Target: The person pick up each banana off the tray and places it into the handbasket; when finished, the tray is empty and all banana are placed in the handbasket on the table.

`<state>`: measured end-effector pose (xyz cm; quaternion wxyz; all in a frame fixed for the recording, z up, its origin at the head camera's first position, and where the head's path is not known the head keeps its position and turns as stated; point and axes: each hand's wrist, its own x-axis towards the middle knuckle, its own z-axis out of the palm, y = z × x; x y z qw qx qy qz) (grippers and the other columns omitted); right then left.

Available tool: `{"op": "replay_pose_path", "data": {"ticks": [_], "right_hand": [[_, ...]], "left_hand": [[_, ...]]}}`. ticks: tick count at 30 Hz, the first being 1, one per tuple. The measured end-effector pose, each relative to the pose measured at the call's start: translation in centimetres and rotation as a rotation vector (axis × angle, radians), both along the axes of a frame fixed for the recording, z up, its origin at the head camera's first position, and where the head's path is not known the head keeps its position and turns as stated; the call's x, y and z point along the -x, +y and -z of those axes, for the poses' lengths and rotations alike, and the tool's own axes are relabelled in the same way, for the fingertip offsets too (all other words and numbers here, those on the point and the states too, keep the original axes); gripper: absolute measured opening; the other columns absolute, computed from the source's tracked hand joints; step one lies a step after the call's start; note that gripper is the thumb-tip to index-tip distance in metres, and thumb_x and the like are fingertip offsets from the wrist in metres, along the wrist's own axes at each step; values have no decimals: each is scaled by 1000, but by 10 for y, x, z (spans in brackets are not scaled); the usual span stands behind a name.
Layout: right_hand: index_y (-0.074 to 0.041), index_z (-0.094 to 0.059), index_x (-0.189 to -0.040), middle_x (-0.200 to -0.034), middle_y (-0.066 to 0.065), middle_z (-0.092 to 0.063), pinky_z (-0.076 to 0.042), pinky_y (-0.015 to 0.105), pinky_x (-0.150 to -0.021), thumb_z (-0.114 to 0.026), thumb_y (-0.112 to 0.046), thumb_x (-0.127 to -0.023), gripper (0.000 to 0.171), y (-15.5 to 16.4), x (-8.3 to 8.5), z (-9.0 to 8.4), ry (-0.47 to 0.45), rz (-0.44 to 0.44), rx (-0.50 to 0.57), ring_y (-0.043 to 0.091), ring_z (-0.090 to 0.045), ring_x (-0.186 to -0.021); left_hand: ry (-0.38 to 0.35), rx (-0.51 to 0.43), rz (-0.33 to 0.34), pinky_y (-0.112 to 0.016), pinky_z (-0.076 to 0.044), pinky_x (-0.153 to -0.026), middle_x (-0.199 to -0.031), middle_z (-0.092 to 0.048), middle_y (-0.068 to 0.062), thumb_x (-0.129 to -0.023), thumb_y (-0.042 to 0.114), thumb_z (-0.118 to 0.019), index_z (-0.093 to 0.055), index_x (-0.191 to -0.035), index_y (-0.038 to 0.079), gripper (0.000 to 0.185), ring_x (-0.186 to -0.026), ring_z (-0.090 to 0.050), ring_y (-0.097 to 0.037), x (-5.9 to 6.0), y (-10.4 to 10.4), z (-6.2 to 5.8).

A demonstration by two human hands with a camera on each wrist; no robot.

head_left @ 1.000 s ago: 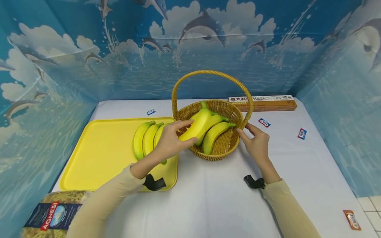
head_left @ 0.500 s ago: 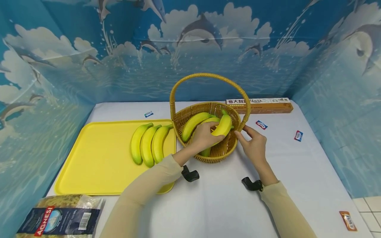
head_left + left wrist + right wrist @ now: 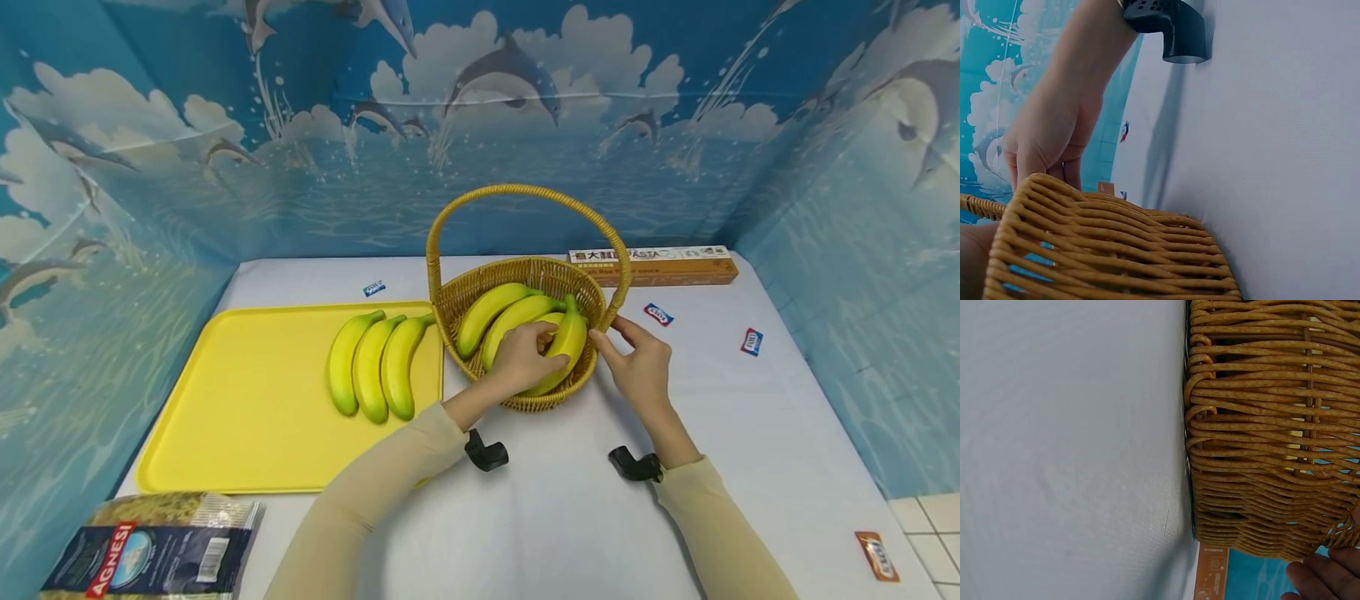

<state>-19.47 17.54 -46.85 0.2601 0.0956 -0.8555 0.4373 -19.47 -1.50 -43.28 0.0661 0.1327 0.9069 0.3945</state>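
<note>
A wicker basket (image 3: 459,304) with a tall handle stands mid-table and holds three bananas. My left hand (image 3: 522,358) reaches into it and grips the rightmost banana (image 3: 567,343). My right hand (image 3: 637,360) touches the basket's right rim with its fingertips (image 3: 1319,575). In the left wrist view the basket wall (image 3: 1110,250) fills the bottom, with my right hand (image 3: 1047,134) behind it. A bunch of three bananas (image 3: 371,362) lies on the yellow tray (image 3: 247,400) to the left.
A long pasta box (image 3: 652,265) lies behind the basket. Small sachets (image 3: 660,314) (image 3: 752,342) (image 3: 876,555) dot the right of the white cloth, one (image 3: 373,288) behind the tray. An Agnesi pasta bag (image 3: 146,546) lies at front left. Blue dolphin panels enclose three sides.
My left hand carried the banana from over the basket's left rim across to its right side and lowered it among the others. My right hand stayed at the rim.
</note>
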Motion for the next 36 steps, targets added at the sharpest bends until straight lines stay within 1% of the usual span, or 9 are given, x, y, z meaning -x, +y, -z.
{"op": "replay_pose_path", "data": {"ticks": [7, 12, 14, 18, 21, 25, 28, 32, 36], "right_hand": [[8, -69, -114, -110, 27, -69, -51, 57, -91, -75, -12, -86, 35, 0, 0, 0, -7, 0, -1, 43, -65, -107], [8, -69, -113, -108, 27, -70, -51, 57, -91, -76, -11, -85, 35, 0, 0, 0, 13, 0, 2, 43, -66, -106], [9, -69, -113, -108, 27, -70, -51, 56, -91, -76, -11, -85, 35, 0, 0, 1, 18, 1, 3, 42, -66, -106], [9, -69, -113, -107, 27, -70, -52, 56, -90, -77, -11, -84, 35, 0, 0, 0, 24, 1, 5, 43, -66, -105], [9, -69, -112, -106, 28, -70, -52, 57, -90, -77, -10, -84, 35, -1, 0, -1, 28, -4, 3, 43, -66, -104], [9, -70, -111, -106, 28, -70, -52, 57, -90, -77, -10, -84, 34, 0, 1, -1, 33, -4, -3, 43, -66, -104], [9, -70, -111, -106, 28, -70, -51, 58, -90, -76, -11, -85, 34, 0, 1, -1, 34, -2, -4, 43, -66, -104], [9, -70, -110, -105, 28, -70, -51, 58, -89, -77, -10, -84, 33, 1, 1, 0, 37, 1, -3, 44, -67, -103], [9, -70, -111, -106, 28, -70, -52, 57, -90, -77, -10, -84, 34, 0, 1, 1, 34, -2, -1, 43, -67, -103]], "left_hand": [[31, -100, 10, -27, -53, -81, -122, -65, -9, -88, 23, -73, -60, -134, 9, 50, -104, -64, -22, -12, -17, -11], [59, -191, 6, -33, -54, -84, -125, -63, -13, -90, 20, -71, -58, -135, 7, 49, -107, -62, -27, -26, -52, -27], [80, -219, -24, -37, -55, -84, -123, -62, -14, -90, 18, -70, -59, -135, 7, 48, -107, -62, -29, -31, -70, -33], [129, -228, -132, -42, -54, -87, -124, -62, -16, -90, 17, -68, -58, -135, 6, 47, -108, -60, -32, -36, -117, -42], [138, -203, -259, -46, -52, -91, -130, -59, -15, -91, 17, -67, -55, -138, 7, 49, -114, -58, -34, -38, -156, -45], [140, -160, -430, -50, -48, -97, -137, -53, -19, -93, 17, -66, -49, -143, 7, 54, -120, -52, -37, -37, -207, -43], [138, -133, -544, -52, -45, -101, -141, -48, -22, -94, 18, -64, -43, -147, 6, 58, -125, -48, -39, -35, -239, -36], [94, -117, -637, -53, -44, -103, -144, -43, -23, -95, 20, -63, -36, -151, 8, 63, -130, -44, -40, -35, -267, -25], [47, -94, -659, -54, -43, -103, -146, -39, -24, -96, 23, -61, -32, -153, 9, 66, -132, -42, -42, -37, -280, -17]]}}
